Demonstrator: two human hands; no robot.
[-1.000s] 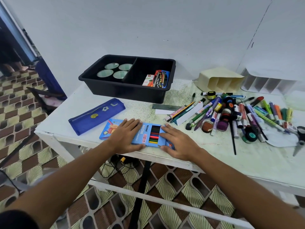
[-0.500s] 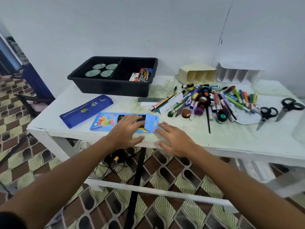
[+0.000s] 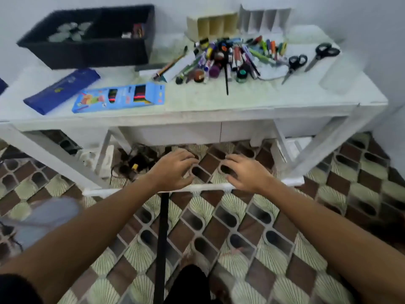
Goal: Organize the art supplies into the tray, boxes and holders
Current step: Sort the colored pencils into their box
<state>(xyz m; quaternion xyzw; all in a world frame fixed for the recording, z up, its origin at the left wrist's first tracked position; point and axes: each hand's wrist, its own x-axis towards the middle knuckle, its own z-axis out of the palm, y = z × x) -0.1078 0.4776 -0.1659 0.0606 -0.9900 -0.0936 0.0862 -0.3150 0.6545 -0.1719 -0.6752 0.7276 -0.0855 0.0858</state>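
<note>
A blue box of coloured pencils (image 3: 119, 97) lies flat near the table's front left, with nobody touching it. My left hand (image 3: 174, 168) and my right hand (image 3: 246, 172) hover below the table's front edge, over the floor, fingers loosely curled and holding nothing. A heap of markers, pens and small paint pots (image 3: 228, 58) covers the table's middle. The black two-part tray (image 3: 87, 49) stands at the back left with several round lids and a small box inside. A cream holder (image 3: 211, 26) and a white holder (image 3: 264, 18) lie at the back.
A dark blue pencil pouch (image 3: 62, 89) lies left of the pencil box. Two pairs of black-handled scissors (image 3: 294, 66) (image 3: 322, 54) rest at the right. The white table (image 3: 252, 102) has a low crossbar near my hands. Cables sit on the patterned floor under it.
Both hands have left the pencil box and dropped below the table edge. The view has tilted down and pulled back, so the table now sits in the upper part.
</note>
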